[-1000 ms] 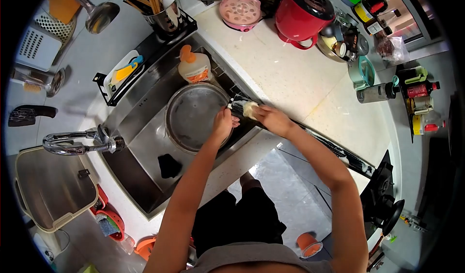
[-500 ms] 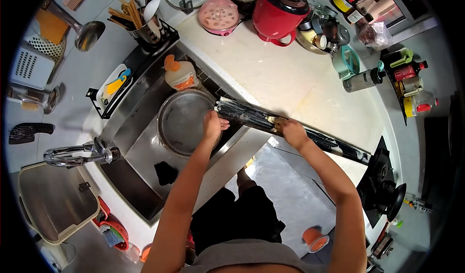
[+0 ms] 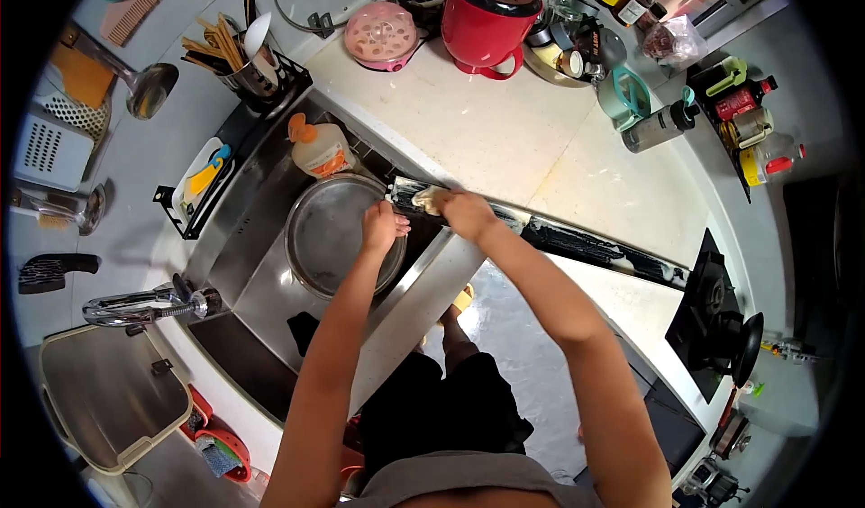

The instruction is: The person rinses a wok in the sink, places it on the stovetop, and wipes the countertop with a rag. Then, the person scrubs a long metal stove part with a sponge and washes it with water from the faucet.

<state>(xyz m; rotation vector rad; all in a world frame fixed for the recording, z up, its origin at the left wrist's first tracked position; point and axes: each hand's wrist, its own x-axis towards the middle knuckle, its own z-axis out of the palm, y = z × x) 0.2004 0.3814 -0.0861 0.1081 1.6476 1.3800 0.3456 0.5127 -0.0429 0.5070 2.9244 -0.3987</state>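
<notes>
A long black panel (image 3: pixel 599 249) with whitish smears runs from the sink's edge across to the stove. My left hand (image 3: pixel 382 227) holds the panel's left end, over the rim of a round metal pan (image 3: pixel 335 233) in the sink. Its fingers are closed around that end. Near the same end, my right hand (image 3: pixel 461 213) presses a crumpled pale cloth (image 3: pixel 427 201) onto the black surface. Behind the pan stands a soap bottle (image 3: pixel 322 150) with an orange pump.
The metal sink (image 3: pixel 261 285) has a chrome faucet (image 3: pixel 149 305) at its left. On the counter stand a pink cooker (image 3: pixel 380 35), a red pot (image 3: pixel 487 31) and a grey bottle (image 3: pixel 660 128). A black stove (image 3: pixel 707 314) lies at the right.
My right hand has slid left along the panel with the cloth, close to my left hand. The whole view has shifted slightly.
</notes>
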